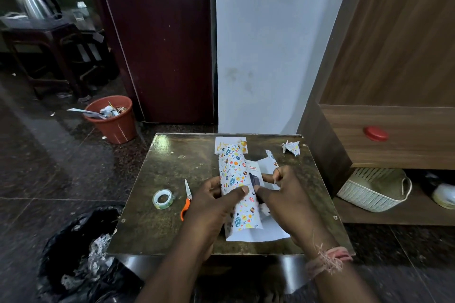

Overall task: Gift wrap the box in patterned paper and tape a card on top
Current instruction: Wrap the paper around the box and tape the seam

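A white box printed "20K" lies in the middle of the small table, partly covered by patterned paper folded over its left side. The paper's white underside spreads out on the right and toward me. My left hand presses the patterned flap onto the box with the thumb. My right hand pinches the paper's right edge beside the box. A white card with gold lettering lies at the table's far edge, half under the paper.
A tape roll and orange-handled scissors lie left of my hands. A folded paper crane sits at the far right corner. A red bin and a black bag stand on the floor at left, a white basket at right.
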`<move>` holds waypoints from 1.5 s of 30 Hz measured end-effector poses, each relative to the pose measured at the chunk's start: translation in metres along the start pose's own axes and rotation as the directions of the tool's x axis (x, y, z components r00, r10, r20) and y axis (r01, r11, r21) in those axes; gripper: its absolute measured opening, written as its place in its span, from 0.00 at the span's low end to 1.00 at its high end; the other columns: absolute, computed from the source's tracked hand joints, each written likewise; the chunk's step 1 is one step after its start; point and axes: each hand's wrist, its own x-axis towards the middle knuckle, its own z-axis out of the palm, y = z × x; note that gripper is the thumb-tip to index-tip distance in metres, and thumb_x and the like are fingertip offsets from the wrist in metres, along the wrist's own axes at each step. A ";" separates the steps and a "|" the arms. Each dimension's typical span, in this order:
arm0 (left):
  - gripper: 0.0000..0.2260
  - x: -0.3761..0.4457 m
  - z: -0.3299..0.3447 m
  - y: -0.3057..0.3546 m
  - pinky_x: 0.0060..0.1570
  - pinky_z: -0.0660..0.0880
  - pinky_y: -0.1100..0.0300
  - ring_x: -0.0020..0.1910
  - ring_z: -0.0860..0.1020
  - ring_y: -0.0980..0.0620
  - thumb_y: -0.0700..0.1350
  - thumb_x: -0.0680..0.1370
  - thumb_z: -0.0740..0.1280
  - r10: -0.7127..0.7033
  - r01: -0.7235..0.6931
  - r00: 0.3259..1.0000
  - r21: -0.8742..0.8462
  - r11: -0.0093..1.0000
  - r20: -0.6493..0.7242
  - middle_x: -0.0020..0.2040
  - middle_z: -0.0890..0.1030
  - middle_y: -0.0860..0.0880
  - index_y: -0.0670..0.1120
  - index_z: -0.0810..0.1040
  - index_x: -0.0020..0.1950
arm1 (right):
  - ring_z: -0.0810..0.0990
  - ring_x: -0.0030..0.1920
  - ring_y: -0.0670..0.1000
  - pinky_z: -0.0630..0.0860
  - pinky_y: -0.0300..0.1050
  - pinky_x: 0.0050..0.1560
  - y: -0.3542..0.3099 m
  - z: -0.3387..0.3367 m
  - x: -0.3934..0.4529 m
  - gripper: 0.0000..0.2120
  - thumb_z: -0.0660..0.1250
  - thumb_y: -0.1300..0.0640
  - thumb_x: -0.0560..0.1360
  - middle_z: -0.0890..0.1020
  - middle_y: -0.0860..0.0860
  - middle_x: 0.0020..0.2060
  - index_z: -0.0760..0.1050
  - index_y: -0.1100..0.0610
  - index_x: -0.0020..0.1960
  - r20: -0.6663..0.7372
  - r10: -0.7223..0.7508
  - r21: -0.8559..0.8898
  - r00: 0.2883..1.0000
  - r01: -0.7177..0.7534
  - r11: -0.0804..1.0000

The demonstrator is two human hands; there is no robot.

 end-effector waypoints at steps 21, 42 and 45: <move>0.16 -0.008 0.008 0.003 0.37 0.82 0.59 0.42 0.87 0.53 0.42 0.72 0.79 0.042 -0.040 0.997 -0.035 0.999 0.063 0.42 0.88 0.56 0.52 0.77 0.53 | 0.84 0.47 0.51 0.74 0.40 0.35 0.001 0.000 0.003 0.20 0.76 0.63 0.74 0.83 0.48 0.52 0.63 0.52 0.44 -0.025 0.006 0.006 1.000 -0.006 1.000; 0.16 -0.008 0.005 0.005 0.54 0.83 0.46 0.50 0.87 0.50 0.48 0.75 0.77 0.097 -0.101 0.994 0.081 0.992 0.051 0.51 0.88 0.52 0.52 0.80 0.61 | 0.79 0.36 0.39 0.73 0.35 0.32 0.003 0.004 0.002 0.12 0.70 0.59 0.78 0.85 0.48 0.52 0.66 0.54 0.44 0.073 0.012 0.077 0.997 -0.018 0.997; 0.11 -0.003 0.002 0.003 0.52 0.84 0.46 0.47 0.87 0.48 0.48 0.78 0.74 0.045 -0.046 0.999 0.102 0.994 0.004 0.49 0.88 0.50 0.51 0.80 0.59 | 0.85 0.44 0.46 0.76 0.40 0.38 0.003 0.007 0.001 0.14 0.71 0.64 0.76 0.83 0.47 0.54 0.66 0.54 0.45 0.063 -0.026 0.040 0.998 0.024 0.999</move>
